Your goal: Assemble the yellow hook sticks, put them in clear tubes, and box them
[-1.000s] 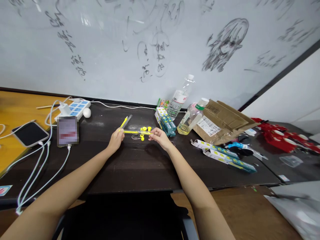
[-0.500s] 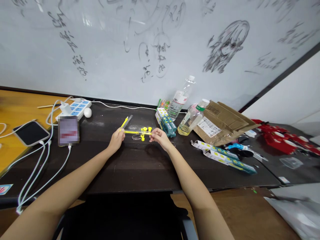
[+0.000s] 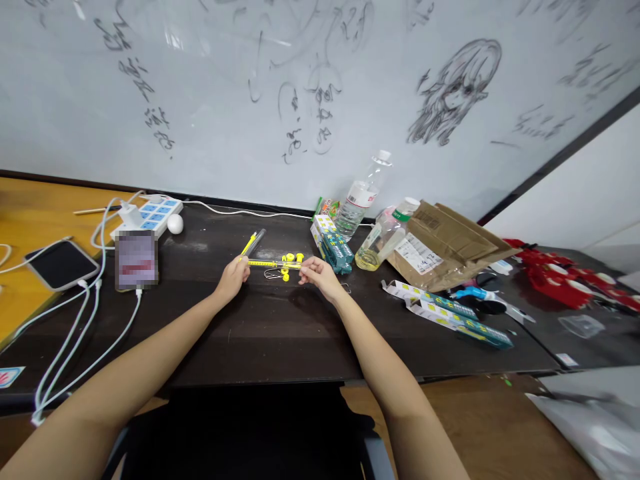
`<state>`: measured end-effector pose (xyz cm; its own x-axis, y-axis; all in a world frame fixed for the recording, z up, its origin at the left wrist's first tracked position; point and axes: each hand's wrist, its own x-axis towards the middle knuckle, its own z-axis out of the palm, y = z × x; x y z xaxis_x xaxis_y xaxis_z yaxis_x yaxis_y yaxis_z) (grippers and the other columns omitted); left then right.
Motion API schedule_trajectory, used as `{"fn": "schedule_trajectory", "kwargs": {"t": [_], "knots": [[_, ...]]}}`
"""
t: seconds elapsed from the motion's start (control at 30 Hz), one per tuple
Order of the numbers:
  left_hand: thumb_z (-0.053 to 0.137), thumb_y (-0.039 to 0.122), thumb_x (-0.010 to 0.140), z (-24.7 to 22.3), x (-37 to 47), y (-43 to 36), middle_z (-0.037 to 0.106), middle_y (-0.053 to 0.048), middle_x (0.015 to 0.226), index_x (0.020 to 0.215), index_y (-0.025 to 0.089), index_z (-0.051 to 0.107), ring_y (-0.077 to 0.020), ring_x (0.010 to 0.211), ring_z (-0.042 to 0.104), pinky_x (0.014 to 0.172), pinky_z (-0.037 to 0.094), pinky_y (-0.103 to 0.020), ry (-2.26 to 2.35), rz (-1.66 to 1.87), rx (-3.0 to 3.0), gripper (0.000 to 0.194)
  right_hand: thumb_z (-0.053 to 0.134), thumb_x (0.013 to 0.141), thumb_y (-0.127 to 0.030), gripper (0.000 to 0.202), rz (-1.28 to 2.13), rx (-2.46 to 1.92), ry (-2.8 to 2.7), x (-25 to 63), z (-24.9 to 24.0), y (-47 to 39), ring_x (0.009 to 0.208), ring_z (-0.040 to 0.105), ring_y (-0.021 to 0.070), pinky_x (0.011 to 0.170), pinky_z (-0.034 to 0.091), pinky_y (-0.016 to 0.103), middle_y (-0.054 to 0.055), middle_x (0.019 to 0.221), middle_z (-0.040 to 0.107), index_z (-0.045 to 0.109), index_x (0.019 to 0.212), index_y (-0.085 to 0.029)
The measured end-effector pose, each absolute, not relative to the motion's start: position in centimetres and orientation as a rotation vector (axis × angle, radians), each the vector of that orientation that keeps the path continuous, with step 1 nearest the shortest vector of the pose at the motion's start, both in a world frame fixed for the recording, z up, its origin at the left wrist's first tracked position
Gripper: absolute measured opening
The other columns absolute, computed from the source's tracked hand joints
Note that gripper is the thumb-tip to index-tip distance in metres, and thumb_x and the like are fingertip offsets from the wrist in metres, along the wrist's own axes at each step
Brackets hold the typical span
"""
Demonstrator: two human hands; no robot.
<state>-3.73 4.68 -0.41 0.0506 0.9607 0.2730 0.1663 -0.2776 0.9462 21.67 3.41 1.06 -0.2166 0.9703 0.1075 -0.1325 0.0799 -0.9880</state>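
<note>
A slim spring scale (image 3: pixel 265 264), with a clear tube and a yellow marked strip, spans level between my two hands. My left hand (image 3: pixel 232 280) is closed around its left end. At the right end, the fingertips of my right hand (image 3: pixel 321 276) pinch it. Just beyond my left hand, a second clear tube (image 3: pixel 257 243) lies slanted beside a yellow strip. Several small yellow caps (image 3: pixel 299 257) rest on the dark table behind the scale, and bent wire hooks (image 3: pixel 273 274) lie near them, partly covered by it.
A teal and white box (image 3: pixel 332 247) stands beyond my right hand, beside a water bottle (image 3: pixel 353 207) and a second bottle (image 3: pixel 383 241). Farther right are a cardboard package (image 3: pixel 440 243) and opened narrow boxes (image 3: pixel 457 320). Left are a phone (image 3: pixel 137 261), cables and a power strip (image 3: pixel 159 217).
Both hands keep nearly the same place and hold on the spring scale. My right fingertips have shifted very slightly; nothing was let go.
</note>
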Motion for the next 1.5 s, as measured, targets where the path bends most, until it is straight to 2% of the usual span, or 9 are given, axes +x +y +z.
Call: {"fn": "schedule_trajectory", "kwargs": {"t": [0.17, 0.3, 0.4, 0.57, 0.7, 0.87, 1.07, 1.33, 1.5], "knots": [[0.035, 0.038, 0.087, 0.0, -3.3, 4.5, 0.031, 0.008, 0.049, 0.067, 0.021, 0.035, -0.0080, 0.040, 0.032, 0.040, 0.031, -0.020, 1.168, 1.271, 1.404, 0.026, 0.076, 0.066, -0.043, 0.036, 1.339, -0.913, -1.350, 21.9, 1.4, 3.5, 0.055, 0.057, 0.0091, 0.061, 0.054, 0.028, -0.003, 0.067, 0.063, 0.056, 0.086, -0.019], [0.038, 0.038, 0.086, 0.3, -3.3, 4.4, 0.030, 0.008, 0.049, 0.066, 0.022, 0.032, -0.0069, 0.037, 0.029, 0.035, 0.027, -0.018, 1.194, 1.300, 1.291, 0.026, 0.063, 0.076, -0.049, 0.034, 1.216, -0.968, -1.307, 22.7, 1.2, 4.1, 0.061, 0.057, 0.0111, 0.059, 0.052, 0.027, -0.001, 0.072, 0.062, 0.057, 0.093, -0.021], [0.038, 0.038, 0.086, 0.4, -3.4, 4.4, 0.030, 0.008, 0.049, 0.065, 0.022, 0.032, -0.0066, 0.037, 0.028, 0.034, 0.026, -0.018, 1.216, 1.337, 1.224, 0.028, 0.056, 0.080, -0.046, 0.029, 0.910, -1.137, -1.393, 23.4, 0.4, 4.7, 0.066, 0.054, 0.0134, 0.061, 0.051, 0.028, 0.001, 0.075, 0.059, 0.058, 0.096, -0.021], [0.039, 0.039, 0.086, 0.3, -3.4, 4.4, 0.029, 0.008, 0.049, 0.065, 0.022, 0.032, -0.0062, 0.035, 0.027, 0.032, 0.023, -0.017, 1.218, 1.346, 1.190, 0.028, 0.042, 0.087, -0.024, 0.035, 0.167, -1.362, -1.899, 23.4, -0.9, 5.5, 0.098, 0.052, 0.0226, 0.094, 0.043, 0.040, 0.010, 0.108, 0.056, 0.060, 0.117, -0.020], [0.039, 0.039, 0.086, 0.2, -3.3, 4.4, 0.030, 0.008, 0.049, 0.066, 0.022, 0.033, -0.0062, 0.035, 0.027, 0.032, 0.022, -0.017, 1.234, 1.337, 1.190, 0.027, 0.038, 0.089, -0.015, 0.042, -0.036, -1.437, -2.113, 22.5, -0.6, 6.7, 0.114, 0.045, 0.0259, 0.097, 0.039, 0.040, 0.011, 0.125, 0.053, 0.055, 0.126, -0.022], [0.038, 0.040, 0.086, 0.5, -3.4, 4.2, 0.029, 0.008, 0.049, 0.065, 0.021, 0.032, -0.0062, 0.036, 0.027, 0.033, 0.022, -0.017, 1.243, 1.342, 1.165, 0.028, 0.043, 0.086, -0.013, 0.035, -0.078, -1.538, -2.238, 21.8, -0.2, 8.1, 0.108, 0.046, 0.0279, 0.090, 0.040, 0.041, 0.012, 0.111, 0.060, 0.060, 0.116, -0.021], [0.039, 0.041, 0.085, 0.4, -3.4, 4.2, 0.030, 0.008, 0.051, 0.067, 0.021, 0.033, -0.0065, 0.038, 0.028, 0.033, 0.021, -0.017, 1.241, 1.342, 1.178, 0.027, 0.050, 0.084, -0.018, 0.020, -0.124, -1.510, -2.182, 22.2, 0.3, 7.6, 0.103, 0.048, 0.0277, 0.089, 0.041, 0.040, 0.012, 0.103, 0.058, 0.059, 0.102, -0.020], [0.039, 0.043, 0.086, 0.1, -3.8, 4.5, 0.031, 0.008, 0.051, 0.066, 0.022, 0.032, -0.0069, 0.038, 0.029, 0.034, 0.024, -0.017, 1.254, 1.404, 1.206, 0.029, 0.057, 0.080, -0.030, 0.017, 0.537, -1.126, -1.695, 22.8, 1.0, 5.2, 0.088, 0.059, 0.0194, 0.083, 0.050, 0.037, 0.005, 0.097, 0.061, 0.053, 0.095, -0.021], [0.039, 0.043, 0.086, 0.0, -3.7, 4.4, 0.030, 0.008, 0.051, 0.067, 0.021, 0.033, -0.0065, 0.038, 0.028, 0.034, 0.022, -0.017, 1.251, 1.394, 1.191, 0.030, 0.061, 0.078, -0.033, 0.022, 0.624, -1.045, -1.634, 22.1, 1.6, 3.8, 0.090, 0.059, 0.0185, 0.084, 0.051, 0.035, 0.005, 0.099, 0.060, 0.057, 0.096, -0.022]]}}
